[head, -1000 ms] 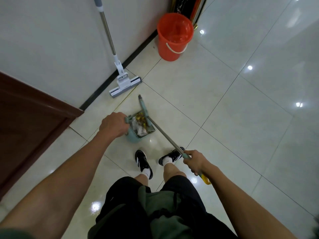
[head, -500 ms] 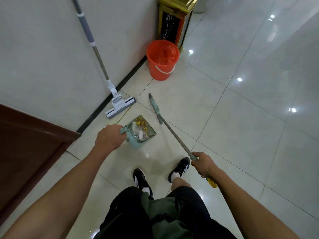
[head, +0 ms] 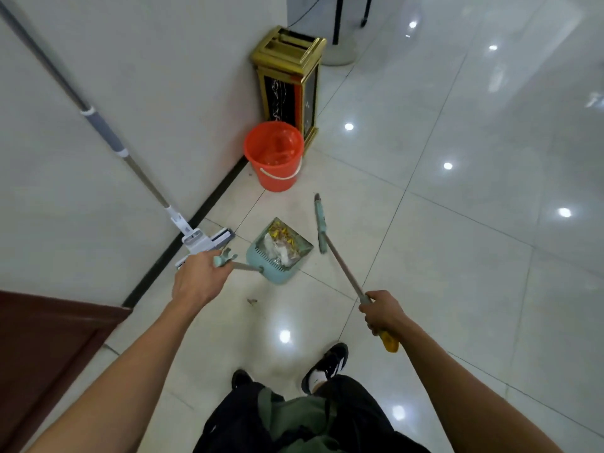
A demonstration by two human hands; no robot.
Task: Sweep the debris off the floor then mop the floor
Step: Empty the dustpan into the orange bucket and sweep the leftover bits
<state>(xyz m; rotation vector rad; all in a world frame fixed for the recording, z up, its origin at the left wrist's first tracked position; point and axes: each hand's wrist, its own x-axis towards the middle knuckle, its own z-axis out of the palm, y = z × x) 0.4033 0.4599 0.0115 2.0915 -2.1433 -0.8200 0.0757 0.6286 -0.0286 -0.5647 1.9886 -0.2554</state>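
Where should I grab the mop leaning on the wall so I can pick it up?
Grab the mop by its grey sleeve, high on the pole. The pole leans against the wall, so come from the open floor side. The head sits low on the floor, behind the left hand.

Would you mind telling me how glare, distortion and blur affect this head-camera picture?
Head view: bright ceiling-light spots glare off the glossy floor, one just past the shoes; the wide lens bends the mop pole and wall edge and stretches both forearms; the dustpan and broom look slightly soft, so the debris reads only as yellow and white scraps; lighting is even, shadows faint.
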